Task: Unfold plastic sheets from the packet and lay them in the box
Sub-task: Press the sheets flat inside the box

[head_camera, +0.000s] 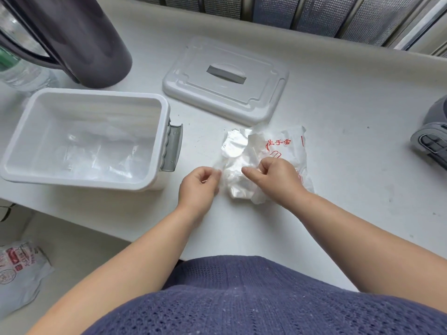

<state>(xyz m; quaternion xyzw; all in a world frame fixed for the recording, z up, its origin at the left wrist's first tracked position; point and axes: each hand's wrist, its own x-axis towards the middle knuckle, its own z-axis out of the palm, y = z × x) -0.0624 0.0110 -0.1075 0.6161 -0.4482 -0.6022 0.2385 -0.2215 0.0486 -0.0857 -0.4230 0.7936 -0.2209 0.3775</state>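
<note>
Pinching the near-left edge of a crumpled clear sheet point(232, 176) with the left hand point(198, 183), curled in at thumb and forefinger. Pinching the same sheet's right side with the right hand point(274, 181), curled too. Holding both hands a little apart, low over the tabletop point(343, 170), with the sheet bunched between them.

Right behind and partly under the right hand: the packet point(290, 145), white with red print, torn open and wrinkled, touching the sheet.

Off to the left, near the left hand but not touching: the box point(96, 94), white, open, upright, with a grey latch point(173, 147) on the side facing the packet. Down in its bottom: glossy clear sheets point(96, 154), lying flat.

Beyond the packet, touching its far edge or just short of it, cannot tell which: the lid point(225, 93), lying flat, with a grey bar at its middle.

Further back on the left: a dark jug point(79, 37), and beside it a clear bottle point(24, 73), cut off by the frame.

At the far right edge: a grey gadget point(433, 139), only partly in view.

Lower left, on a lower surface off the tabletop: a second printed packet point(19, 269).

Nearest of all: a blue knit top point(242, 298).
</note>
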